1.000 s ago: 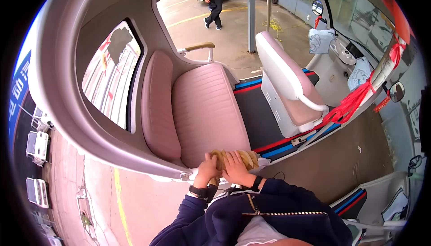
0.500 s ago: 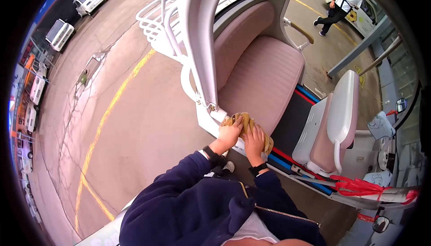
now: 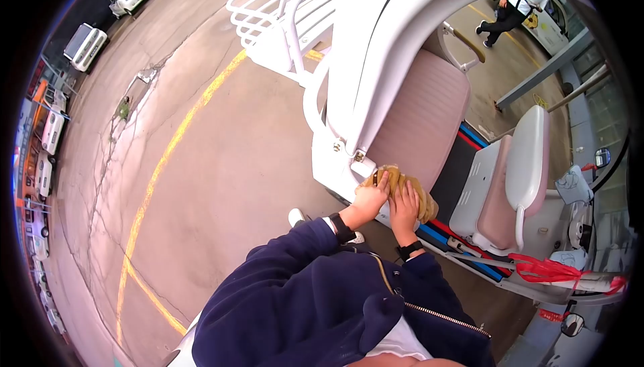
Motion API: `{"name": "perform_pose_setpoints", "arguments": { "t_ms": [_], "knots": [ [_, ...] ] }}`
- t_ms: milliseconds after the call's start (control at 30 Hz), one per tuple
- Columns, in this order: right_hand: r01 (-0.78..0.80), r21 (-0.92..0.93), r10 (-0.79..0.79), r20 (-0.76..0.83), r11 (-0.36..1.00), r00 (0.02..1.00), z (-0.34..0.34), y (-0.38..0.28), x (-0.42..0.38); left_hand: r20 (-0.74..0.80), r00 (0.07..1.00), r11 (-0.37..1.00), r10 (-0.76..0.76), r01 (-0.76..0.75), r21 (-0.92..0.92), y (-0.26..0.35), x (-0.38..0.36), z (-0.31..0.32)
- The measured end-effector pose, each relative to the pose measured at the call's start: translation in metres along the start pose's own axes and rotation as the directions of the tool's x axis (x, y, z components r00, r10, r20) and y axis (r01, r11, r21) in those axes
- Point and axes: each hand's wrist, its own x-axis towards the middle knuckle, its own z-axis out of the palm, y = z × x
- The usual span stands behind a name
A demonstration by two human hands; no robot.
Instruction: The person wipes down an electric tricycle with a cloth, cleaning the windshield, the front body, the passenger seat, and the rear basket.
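Note:
A bunched tan cloth [image 3: 427, 207] lies at the near edge of the pink bench seat [image 3: 422, 112], beside a white bracket [image 3: 363, 164] on the vehicle's body. My left hand [image 3: 371, 202] grips the cloth's near end, its fingers bent over it. Just to the right, my right hand [image 3: 404, 213] presses on the same cloth with its fingers close together. Whatever is under the cloth is hidden by it and by my hands.
The white vehicle body [image 3: 376, 52] rises ahead, with a white rack [image 3: 288, 18] behind it. A second seat [image 3: 526, 159] and a bar with red ribbon [image 3: 547, 270] are at the right. A person [image 3: 513, 15] stands beyond. Parked vehicles [image 3: 85, 46] line the left.
My view has shifted, so the vehicle, cloth and hands appear farther right. Both hands stay on the cloth. A white shoe shows more fully below; the person beyond is now partly cut off.

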Motion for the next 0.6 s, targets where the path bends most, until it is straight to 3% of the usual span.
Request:
{"name": "perform_pose_setpoints", "arguments": {
  "t_ms": [33,100,133,167,233,367,433,500,567,600],
  "knots": [
    [-0.012,-0.005,0.012,-0.001,1.000,1.000,0.000,-0.009,0.001,0.006,1.000,1.000,0.012,-0.012,-0.002,-0.011,-0.009,-0.001],
    [0.058,0.047,-0.060,0.047,0.997,0.997,-0.001,-0.032,0.012,-0.074,0.997,0.929,-0.024,-0.005,-0.371,-0.043,-0.026,-0.008],
    [0.073,0.119,-0.077,0.032,0.990,0.997,-0.010,-0.053,0.024,-0.006,1.000,0.898,-0.027,0.022,-0.440,-0.063,-0.037,-0.022],
    [0.068,0.110,-0.071,0.027,0.992,0.997,-0.003,-0.070,0.026,-0.009,1.000,0.897,-0.016,0.010,-0.442,-0.084,-0.048,-0.037],
    [-0.162,0.336,0.007,0.418,0.928,0.908,0.015,-0.105,0.022,0.310,0.950,0.894,-0.035,0.168,-0.415,-0.124,-0.075,-0.060],
    [-0.269,0.497,-0.038,0.525,0.825,0.851,0.069,-0.186,0.019,0.283,0.937,0.907,-0.203,0.289,-0.306,-0.193,-0.132,-0.054],
    [-0.223,0.538,-0.080,0.482,0.813,0.872,0.080,-0.208,0.036,0.017,0.968,0.881,-0.251,0.236,-0.410,-0.215,-0.152,-0.068],
    [-0.060,0.576,-0.175,0.343,0.815,0.923,0.083,-0.220,0.062,0.064,0.951,0.840,-0.303,0.298,-0.453,-0.231,-0.160,-0.085],
    [-0.006,0.580,-0.200,0.291,0.814,0.936,0.082,-0.232,0.099,-0.232,0.919,0.891,-0.319,0.207,-0.405,-0.246,-0.158,-0.105],
    [0.019,0.601,-0.199,0.234,0.799,0.952,0.078,-0.241,0.125,-0.183,0.904,0.845,-0.387,0.268,-0.463,-0.253,-0.154,-0.118]
  ]
}}
